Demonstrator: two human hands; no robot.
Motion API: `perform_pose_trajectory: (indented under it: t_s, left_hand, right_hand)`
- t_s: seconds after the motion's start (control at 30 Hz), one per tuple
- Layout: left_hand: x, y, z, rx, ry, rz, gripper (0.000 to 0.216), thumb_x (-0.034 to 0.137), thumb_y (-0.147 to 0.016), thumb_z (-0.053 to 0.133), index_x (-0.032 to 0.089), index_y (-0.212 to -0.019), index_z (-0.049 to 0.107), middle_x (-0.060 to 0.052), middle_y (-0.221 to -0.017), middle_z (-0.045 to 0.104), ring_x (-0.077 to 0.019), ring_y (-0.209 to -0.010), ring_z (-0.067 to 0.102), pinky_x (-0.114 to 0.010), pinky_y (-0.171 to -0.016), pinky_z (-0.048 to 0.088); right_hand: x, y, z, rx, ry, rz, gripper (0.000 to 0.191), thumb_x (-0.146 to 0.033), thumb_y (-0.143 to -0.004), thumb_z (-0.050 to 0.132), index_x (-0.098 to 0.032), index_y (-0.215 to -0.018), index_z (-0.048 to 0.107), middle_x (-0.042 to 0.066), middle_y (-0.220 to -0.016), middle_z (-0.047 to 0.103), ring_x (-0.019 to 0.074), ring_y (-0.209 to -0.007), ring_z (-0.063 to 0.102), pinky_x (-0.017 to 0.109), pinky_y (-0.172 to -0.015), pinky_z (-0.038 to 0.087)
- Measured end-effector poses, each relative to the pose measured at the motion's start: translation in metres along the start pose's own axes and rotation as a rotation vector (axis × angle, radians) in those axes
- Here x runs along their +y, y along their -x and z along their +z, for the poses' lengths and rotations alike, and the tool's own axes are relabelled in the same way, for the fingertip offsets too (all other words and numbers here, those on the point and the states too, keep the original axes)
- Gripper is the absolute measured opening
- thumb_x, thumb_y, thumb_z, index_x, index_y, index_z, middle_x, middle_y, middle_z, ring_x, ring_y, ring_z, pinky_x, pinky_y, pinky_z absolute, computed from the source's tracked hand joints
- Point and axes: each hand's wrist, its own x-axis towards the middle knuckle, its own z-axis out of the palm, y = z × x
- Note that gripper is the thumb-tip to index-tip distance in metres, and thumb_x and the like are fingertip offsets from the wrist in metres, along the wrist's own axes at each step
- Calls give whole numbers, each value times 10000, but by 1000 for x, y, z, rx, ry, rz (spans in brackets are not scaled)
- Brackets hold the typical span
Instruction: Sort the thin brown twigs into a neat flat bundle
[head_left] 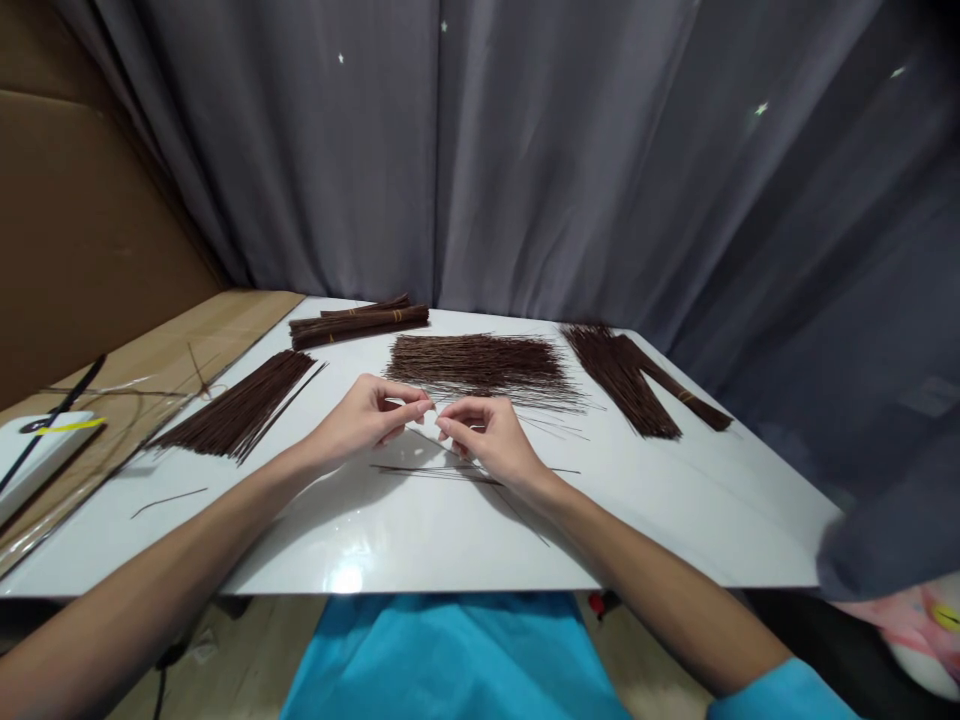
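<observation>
Over the middle of the white table, my left hand [375, 412] and my right hand [489, 432] almost meet at the fingertips. Thumb and forefinger are pinched together on each; whatever lies between them is too fine to make out. Several thin dark sticks [420, 472] lie on the table just below my hands. One thin stick [525, 520] runs slantwise under my right hand; whether I hold it I cannot tell. Beyond my fingers spreads a wide loose pile of brown sticks [480, 362].
More dark sticks lie in a left bundle [240, 405], tied rolls [360, 325] at the back, a right bundle [626, 385] and a tied bundle [682, 392]. A single stick [169, 502] lies front left. Cardboard [150, 360] and a white box [45, 455] are far left; a grey curtain [510, 150] hangs behind.
</observation>
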Motion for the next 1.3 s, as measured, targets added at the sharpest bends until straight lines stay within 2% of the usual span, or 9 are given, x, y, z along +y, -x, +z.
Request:
perform_pose_trajectory:
  t_s: [0.33, 0.57, 1.07, 1.2, 1.3]
  left_hand:
    - [4, 1, 2, 2, -4, 19, 351, 467, -967, 759, 125, -997, 834, -22, -638, 610, -47, -442, 372, -192, -396, 255]
    - [1, 0, 0, -10, -50, 2, 397, 518, -977, 733, 132, -922, 807, 28, -500, 475, -60, -414, 362, -192, -403, 244]
    - [2, 1, 0, -23, -46, 28, 406, 519, -976, 724, 130, -872, 776, 31, -491, 466, -65, -412, 352, -203, -411, 235]
    - [4, 1, 0, 6, -105, 100, 406, 487, -997, 691, 118, -854, 780, 29, -500, 469, -77, -449, 360, -219, -452, 258]
    - [5, 1, 0, 29, -248, 238, 361, 398, -1005, 659, 123, -807, 784, -23, -609, 599, -121, -575, 499, -233, -542, 364]
  right_hand:
    - [0, 0, -1, -13, 10, 2, 276, -442, -931, 783, -167, -937, 803, 60, -825, 768, 135, -599, 614, 255, -565, 512]
    - [2, -1, -1, -12, 1, 8, 296, -462, -917, 796, -166, -934, 803, 68, -822, 769, 138, -593, 609, 259, -560, 518]
    - [0, 0, 0, -13, 7, 5, 298, -465, -925, 784, -168, -942, 801, 67, -833, 768, 133, -589, 606, 257, -550, 516]
    - [0, 0, 3, -16, -18, 28, 276, -442, -934, 772, -168, -962, 783, 56, -827, 754, 129, -563, 600, 263, -537, 513]
    - [-6, 2, 5, -18, 78, 0, 241, -413, -975, 721, -178, -947, 764, 44, -810, 740, 144, -567, 610, 276, -539, 496]
